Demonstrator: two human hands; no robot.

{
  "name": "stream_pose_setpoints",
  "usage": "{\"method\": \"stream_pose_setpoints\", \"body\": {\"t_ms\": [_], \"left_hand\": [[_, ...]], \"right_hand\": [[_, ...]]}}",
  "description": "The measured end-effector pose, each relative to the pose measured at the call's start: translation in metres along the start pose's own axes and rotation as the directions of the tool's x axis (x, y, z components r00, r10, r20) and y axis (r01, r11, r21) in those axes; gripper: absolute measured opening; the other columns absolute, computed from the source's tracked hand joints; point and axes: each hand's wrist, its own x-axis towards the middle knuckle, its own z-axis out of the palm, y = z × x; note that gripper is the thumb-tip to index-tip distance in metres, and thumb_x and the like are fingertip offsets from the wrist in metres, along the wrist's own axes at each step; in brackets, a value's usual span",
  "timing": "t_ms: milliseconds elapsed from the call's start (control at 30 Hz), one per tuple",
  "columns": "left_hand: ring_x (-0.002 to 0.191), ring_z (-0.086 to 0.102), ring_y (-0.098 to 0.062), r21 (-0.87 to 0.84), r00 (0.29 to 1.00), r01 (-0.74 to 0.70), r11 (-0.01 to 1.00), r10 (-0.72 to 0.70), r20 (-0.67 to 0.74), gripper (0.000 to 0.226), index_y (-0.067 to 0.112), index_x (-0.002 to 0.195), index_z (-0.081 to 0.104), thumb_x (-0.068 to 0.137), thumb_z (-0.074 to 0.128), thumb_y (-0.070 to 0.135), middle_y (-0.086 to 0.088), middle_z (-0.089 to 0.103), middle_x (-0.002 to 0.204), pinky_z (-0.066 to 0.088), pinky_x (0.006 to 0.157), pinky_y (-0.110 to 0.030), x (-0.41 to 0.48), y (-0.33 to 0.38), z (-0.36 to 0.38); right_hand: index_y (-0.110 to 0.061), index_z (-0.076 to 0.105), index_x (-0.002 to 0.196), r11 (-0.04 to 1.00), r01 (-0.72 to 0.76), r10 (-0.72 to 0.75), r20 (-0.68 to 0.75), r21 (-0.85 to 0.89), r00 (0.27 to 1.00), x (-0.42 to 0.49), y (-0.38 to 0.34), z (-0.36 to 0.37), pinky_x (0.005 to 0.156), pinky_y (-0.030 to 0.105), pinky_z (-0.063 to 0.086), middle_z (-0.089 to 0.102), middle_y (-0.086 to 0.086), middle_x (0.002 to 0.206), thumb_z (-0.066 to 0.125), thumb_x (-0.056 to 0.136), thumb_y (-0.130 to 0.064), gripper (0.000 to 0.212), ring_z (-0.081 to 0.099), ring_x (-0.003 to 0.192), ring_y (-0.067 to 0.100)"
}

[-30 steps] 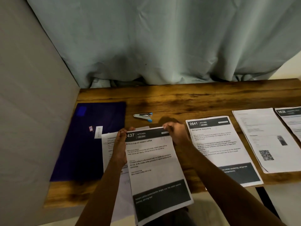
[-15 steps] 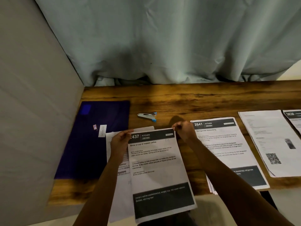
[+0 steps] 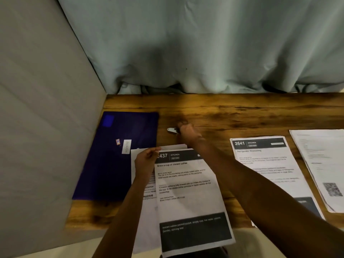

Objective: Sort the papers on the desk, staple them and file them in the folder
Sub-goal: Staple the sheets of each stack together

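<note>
- The stapler (image 3: 171, 130) lies on the tabletop (image 3: 242, 112); only its metal tip shows, poking out to the left of the right hand's grip.
- The right hand (image 3: 189, 133) has its fingers curled down over the stapler's body, closing on it.
- The left hand (image 3: 146, 160) pinches the top left corner of the sheet headed 2437 (image 3: 186, 183), thumb and fingers closed on the paper.
- That sheet lies just nearer the person than the right-hand grip, on looser sheets (image 3: 143, 220) that fan out below the left-hand grip; all overhang the tabletop's near edge.
- A dark blue folder (image 3: 119, 161) lies flat just left of the left-hand grip, its near right corner under the papers.
- Right of both grips, past the right forearm, lies a pile headed 2641 (image 3: 266, 164), then another pile (image 3: 320, 164).
- A pale curtain (image 3: 204, 53) hangs beyond the right hand.
</note>
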Motion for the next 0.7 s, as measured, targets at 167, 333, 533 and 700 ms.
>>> {"method": "stream_pose_setpoints", "body": {"t_ms": [167,333,533,700], "left_hand": [[0.084,0.065,-0.011,0.003,0.997,0.071,0.997,-0.071,-0.014,0.004,0.023,0.093,0.064,0.091,0.062,0.019,0.000,0.067,0.095,0.056,0.077,-0.030,0.001,0.006,0.000],[0.087,0.068,-0.020,-0.080,0.997,0.076,0.994,-0.076,-0.006,0.010,0.025,0.085,0.065,0.089,0.064,0.017,-0.001,0.069,0.091,0.057,0.081,-0.040,-0.001,0.008,-0.001],[0.088,0.069,-0.023,-0.118,0.998,0.045,0.992,-0.048,-0.027,0.014,0.026,0.083,0.068,0.087,0.066,0.013,-0.004,0.072,0.091,0.057,0.082,-0.045,-0.005,0.008,-0.002],[0.085,0.069,-0.019,-0.135,0.997,0.046,0.990,-0.053,-0.047,0.014,0.026,0.083,0.067,0.087,0.066,0.013,0.002,0.070,0.088,0.058,0.074,-0.030,-0.009,0.015,0.001]], "right_hand": [[-0.005,0.040,0.136,0.975,0.021,-0.031,-0.040,-0.221,0.999,0.006,-0.009,0.009,0.109,0.042,0.030,0.041,0.018,0.139,0.050,0.090,-0.003,0.047,0.037,0.131,0.035],[-0.009,0.047,0.130,0.977,-0.015,0.029,-0.064,0.215,0.998,0.002,-0.005,-0.004,0.098,0.035,0.041,0.051,0.016,0.129,0.051,0.093,-0.008,0.037,0.051,0.118,0.031],[-0.010,0.051,0.125,0.341,-0.059,0.139,0.012,0.938,0.990,-0.032,-0.005,-0.012,0.098,0.032,0.045,0.060,0.010,0.122,0.054,0.093,-0.007,0.033,0.057,0.113,0.021],[-0.015,0.050,0.129,0.310,-0.163,0.116,0.133,0.937,0.984,-0.048,-0.001,0.003,0.104,0.036,0.041,0.058,0.002,0.124,0.059,0.090,-0.011,0.040,0.053,0.119,0.019]]}}
